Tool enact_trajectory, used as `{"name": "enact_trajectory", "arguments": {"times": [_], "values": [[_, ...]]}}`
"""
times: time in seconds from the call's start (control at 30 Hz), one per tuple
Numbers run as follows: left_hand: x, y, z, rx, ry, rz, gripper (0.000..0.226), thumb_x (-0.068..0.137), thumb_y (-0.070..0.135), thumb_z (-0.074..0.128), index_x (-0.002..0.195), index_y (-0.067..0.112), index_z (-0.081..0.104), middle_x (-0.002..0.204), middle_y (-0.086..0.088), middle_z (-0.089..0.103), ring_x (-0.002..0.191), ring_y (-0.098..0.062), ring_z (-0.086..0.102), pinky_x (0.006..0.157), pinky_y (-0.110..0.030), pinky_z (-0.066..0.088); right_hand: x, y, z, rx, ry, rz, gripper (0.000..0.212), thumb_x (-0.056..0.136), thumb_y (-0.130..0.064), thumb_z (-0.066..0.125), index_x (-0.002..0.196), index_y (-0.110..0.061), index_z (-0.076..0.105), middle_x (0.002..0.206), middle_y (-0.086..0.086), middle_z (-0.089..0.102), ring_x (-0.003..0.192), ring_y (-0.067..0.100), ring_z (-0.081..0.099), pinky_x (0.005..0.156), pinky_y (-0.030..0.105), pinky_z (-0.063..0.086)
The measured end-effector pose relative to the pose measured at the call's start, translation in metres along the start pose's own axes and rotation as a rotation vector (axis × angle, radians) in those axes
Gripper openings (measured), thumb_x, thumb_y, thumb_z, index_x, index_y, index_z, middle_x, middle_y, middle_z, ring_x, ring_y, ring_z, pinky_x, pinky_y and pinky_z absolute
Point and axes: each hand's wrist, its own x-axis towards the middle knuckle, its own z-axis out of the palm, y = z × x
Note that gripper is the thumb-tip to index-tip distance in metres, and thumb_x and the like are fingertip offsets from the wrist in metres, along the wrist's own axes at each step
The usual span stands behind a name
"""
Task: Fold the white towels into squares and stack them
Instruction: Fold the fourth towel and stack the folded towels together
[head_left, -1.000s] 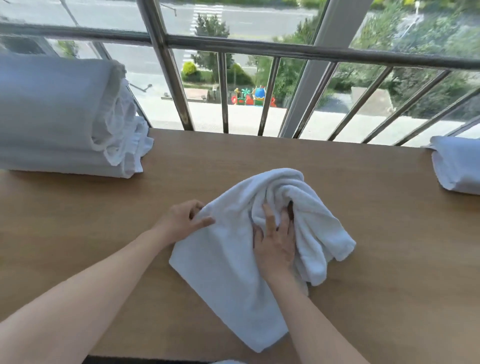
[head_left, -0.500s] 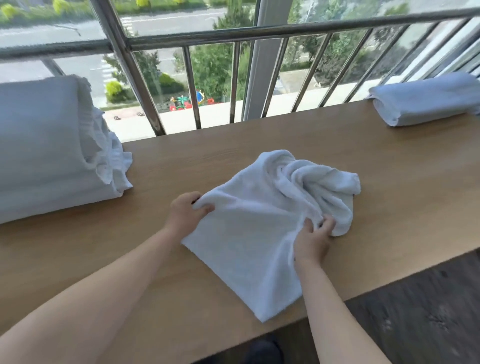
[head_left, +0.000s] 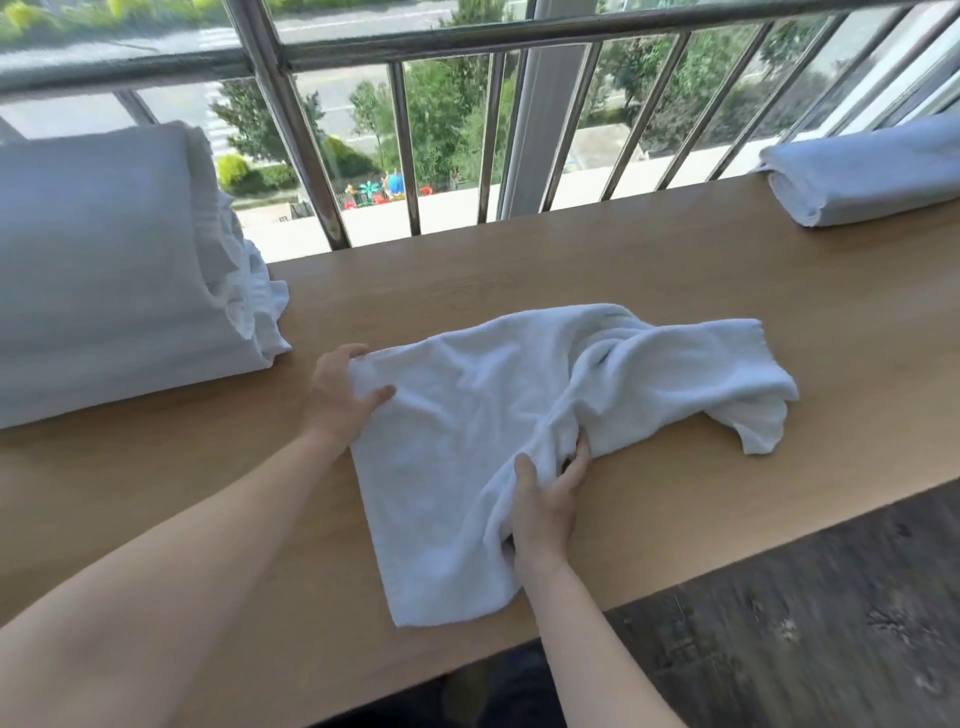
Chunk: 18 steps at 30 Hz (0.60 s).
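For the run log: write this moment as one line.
towel: crumpled, unfolded, on table | left hand: pinches far-left corner | right hand: grips bunched near edge | folded towel: far right

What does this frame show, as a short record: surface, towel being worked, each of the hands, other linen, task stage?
surface: wooden table beside a metal railing
towel in work: white towel, flat on its left part, bunched on its right
left hand: grips the towel's far left corner
right hand: pinches a fold at the towel's near right edge
other linen: white pile at left; folded towel at far right
stage: not yet a square, not stacked
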Motion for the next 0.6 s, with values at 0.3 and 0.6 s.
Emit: {"name": "enact_trajectory", "arguments": {"times": [0.3, 0.6], "values": [[-0.020, -0.007, 0.007, -0.071, -0.036, 0.120, 0.069, 0.082, 0.012, 0.081, 0.143, 0.021, 0.050, 0.148, -0.007, 0.041, 0.137, -0.025, 0.040, 0.102, -0.023, 0.032, 0.005, 0.008, -0.016, -0.199, -0.084, -0.092, 0.069, 0.097, -0.019, 0.057, 0.150, -0.049, 0.024, 0.150, -0.013, 0.037, 0.128, 0.006, 0.042, 0.099, 0.033, 0.042], [-0.087, -0.001, 0.046, 0.537, -0.097, 0.631, 0.064, 0.091, 0.059, 0.053, 0.147, 0.031, 0.047, 0.168, -0.005, 0.004, 0.154, -0.028, -0.011, 0.120, -0.050, -0.014, -0.010, 0.018, -0.022, -0.322, -0.068, -0.099, 0.071, 0.096, -0.028, 0.062, 0.146, -0.058, 0.022, 0.122, -0.013, 0.038, 0.093, -0.004, 0.048, 0.078, 0.023, 0.040]]}}
